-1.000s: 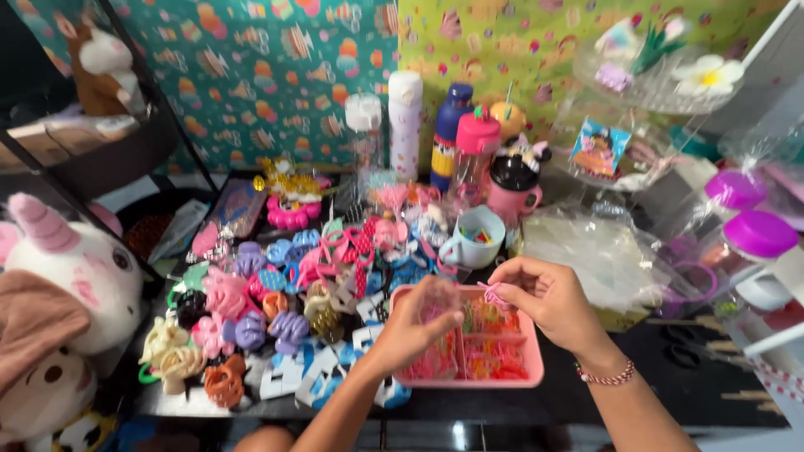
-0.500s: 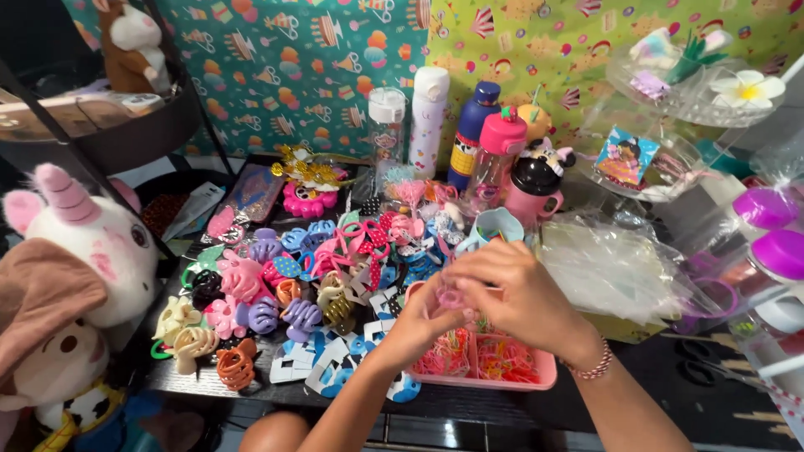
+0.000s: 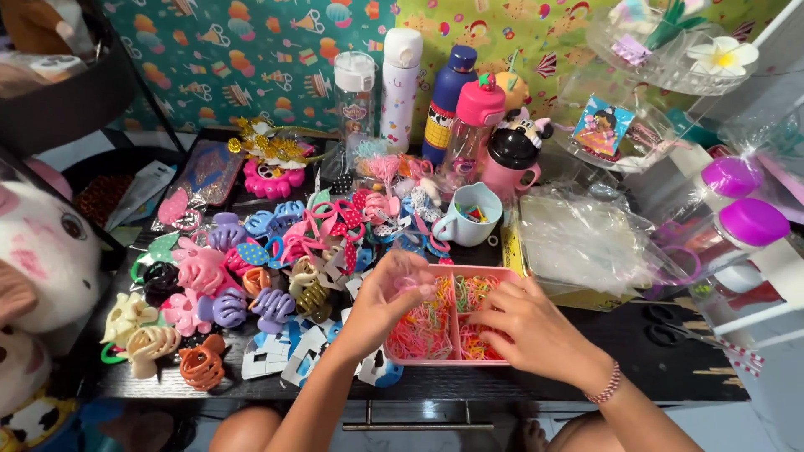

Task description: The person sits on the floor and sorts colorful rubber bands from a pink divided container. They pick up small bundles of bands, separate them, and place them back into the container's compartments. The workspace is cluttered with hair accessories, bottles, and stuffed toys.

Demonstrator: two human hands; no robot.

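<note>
A pink two-compartment tray full of small coloured elastic hair bands lies at the front of the black table. My left hand hovers over the tray's left side, its fingertips pinched on a thin pink elastic band. My right hand rests on the tray's right compartment, fingers spread down among the bands.
Several plastic claw hair clips cover the table to the left. A light blue mug, bottles and a pink cup stand behind. Clear plastic bags lie to the right, a plush unicorn at far left.
Both hands have dropped from above the tray onto it. The right hand now lies in the right compartment. The camera has moved nearer and tilted down.
</note>
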